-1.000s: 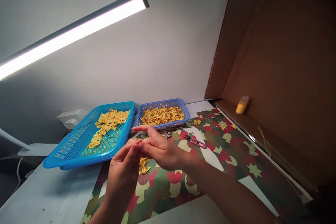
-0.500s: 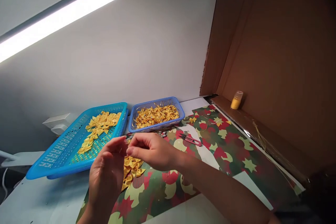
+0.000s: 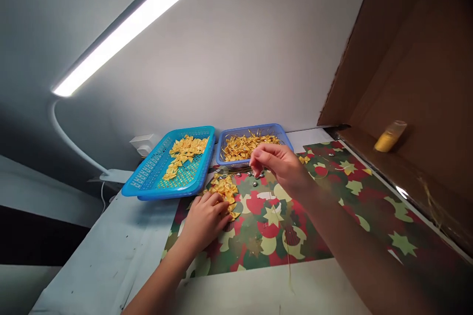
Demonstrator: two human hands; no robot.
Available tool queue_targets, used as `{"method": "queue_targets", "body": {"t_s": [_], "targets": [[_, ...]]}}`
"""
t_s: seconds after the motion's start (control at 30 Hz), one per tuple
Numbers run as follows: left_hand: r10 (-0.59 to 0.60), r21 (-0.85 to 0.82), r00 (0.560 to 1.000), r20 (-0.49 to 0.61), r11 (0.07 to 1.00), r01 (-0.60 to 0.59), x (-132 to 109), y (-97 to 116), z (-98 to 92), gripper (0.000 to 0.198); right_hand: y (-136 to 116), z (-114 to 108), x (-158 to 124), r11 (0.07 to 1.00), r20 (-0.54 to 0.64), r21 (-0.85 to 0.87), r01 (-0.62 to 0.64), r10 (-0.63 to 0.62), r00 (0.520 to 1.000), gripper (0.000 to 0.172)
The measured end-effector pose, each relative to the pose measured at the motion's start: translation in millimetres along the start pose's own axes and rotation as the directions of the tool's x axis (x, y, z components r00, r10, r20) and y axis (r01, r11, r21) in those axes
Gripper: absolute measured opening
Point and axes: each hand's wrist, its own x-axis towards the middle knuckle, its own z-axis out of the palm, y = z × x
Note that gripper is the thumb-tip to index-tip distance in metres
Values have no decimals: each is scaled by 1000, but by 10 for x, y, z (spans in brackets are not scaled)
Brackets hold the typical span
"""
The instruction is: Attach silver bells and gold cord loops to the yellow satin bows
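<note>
My left hand [image 3: 207, 217] rests palm down at the near edge of a loose pile of yellow ribbon bows [image 3: 226, 188], its fingers a little apart and touching the bows. No bow shows lifted in it. In front of the lavender basket, my right hand [image 3: 283, 165] is raised with thumb and fingers pinched together. A thin gold thread [image 3: 288, 256] hangs below it towards the table's near edge; the pinched end is too small to make out. Several small silver bells [image 3: 254, 183] lie between the bow pile and my right hand.
A blue basket [image 3: 148, 182] with yellow bows stands at the left. Behind my right hand, a lavender basket [image 3: 221, 155] holds bows with gold cords. Patterned paper [image 3: 254, 246] covers the table. A small yellow-filled bottle [image 3: 389, 137] stands by the cardboard wall [image 3: 417, 69] on the right.
My hands have come apart: the left has gone down onto the bow pile, the right has risen, trailing the thread. The view has swung left, and the snips are now out of sight.
</note>
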Motion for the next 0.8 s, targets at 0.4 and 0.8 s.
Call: {"method": "queue_targets", "body": {"t_s": [0.4,0.8], "targets": [[-70,11,995,-73,997,71,115,21,75,17,745,121,-478,966,-74,5,-259,259,963,30],[-110,-489,854,-508,853,-181,118,45,157,18,1058,-777,-428,987,-643,63,-149,154,750,20]]}}
